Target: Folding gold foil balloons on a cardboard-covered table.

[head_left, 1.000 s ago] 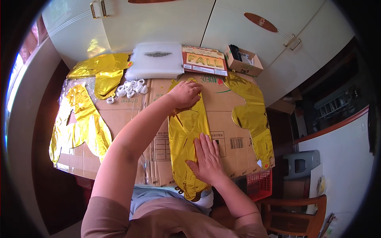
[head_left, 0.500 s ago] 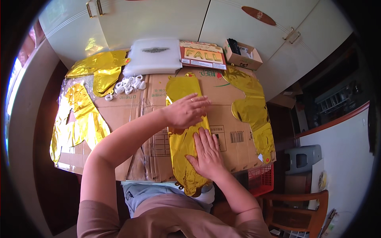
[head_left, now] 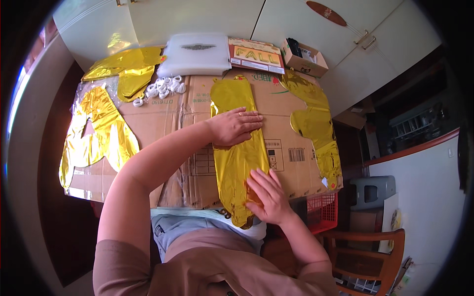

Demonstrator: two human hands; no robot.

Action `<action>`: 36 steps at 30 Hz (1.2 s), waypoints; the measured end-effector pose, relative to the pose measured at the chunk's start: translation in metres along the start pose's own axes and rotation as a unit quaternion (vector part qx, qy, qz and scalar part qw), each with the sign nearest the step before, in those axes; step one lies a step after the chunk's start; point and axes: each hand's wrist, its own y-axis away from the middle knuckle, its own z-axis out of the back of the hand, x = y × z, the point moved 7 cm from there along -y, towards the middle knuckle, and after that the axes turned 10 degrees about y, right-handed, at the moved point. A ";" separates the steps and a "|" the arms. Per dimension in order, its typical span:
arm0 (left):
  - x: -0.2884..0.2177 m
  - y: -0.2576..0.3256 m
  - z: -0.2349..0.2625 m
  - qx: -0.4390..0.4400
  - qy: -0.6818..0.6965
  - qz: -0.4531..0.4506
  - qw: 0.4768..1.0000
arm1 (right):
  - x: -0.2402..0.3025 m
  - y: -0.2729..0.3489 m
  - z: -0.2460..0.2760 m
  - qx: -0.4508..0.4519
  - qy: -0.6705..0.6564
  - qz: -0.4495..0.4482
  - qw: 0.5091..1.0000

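A long, flat gold foil balloon [head_left: 234, 167] lies lengthwise on the flattened cardboard in front of me, its near end hanging over the table edge against my lap. Across its upper middle rests my left hand [head_left: 236, 127], laid flat with the fingers stretched toward the right. My right hand [head_left: 270, 197] is at the balloon's lower right side, its fingers extended and the thumb apart, touching or just over the foil. Neither hand grips anything. Part of the foil is hidden under the hands.
Other flat gold balloons lie at left [head_left: 106, 133], far left [head_left: 128, 69] and right [head_left: 316, 126]. White ribbon coils [head_left: 165, 87], a stack of clear plastic sleeves [head_left: 195, 56], a printed packet [head_left: 256, 55] and a small open box [head_left: 306, 59] line the back. A wooden chair [head_left: 395, 256] stands at right.
My left hand has come down flat onto the foil. The right hand has shifted slightly toward the near right, and its fingers look looser. The whole view has tilted a little.
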 end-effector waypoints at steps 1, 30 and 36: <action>0.000 0.000 0.000 0.000 0.000 -0.001 1.000 | 0.006 0.015 0.005 -0.014 -0.003 0.006 1.000; -0.019 -0.001 0.010 -0.040 -0.115 -0.070 0.990 | 0.036 0.018 0.013 -0.087 0.098 0.049 0.990; -0.017 0.001 0.009 -0.061 -0.106 -0.090 0.988 | 0.030 0.002 0.018 -0.060 0.071 0.043 0.995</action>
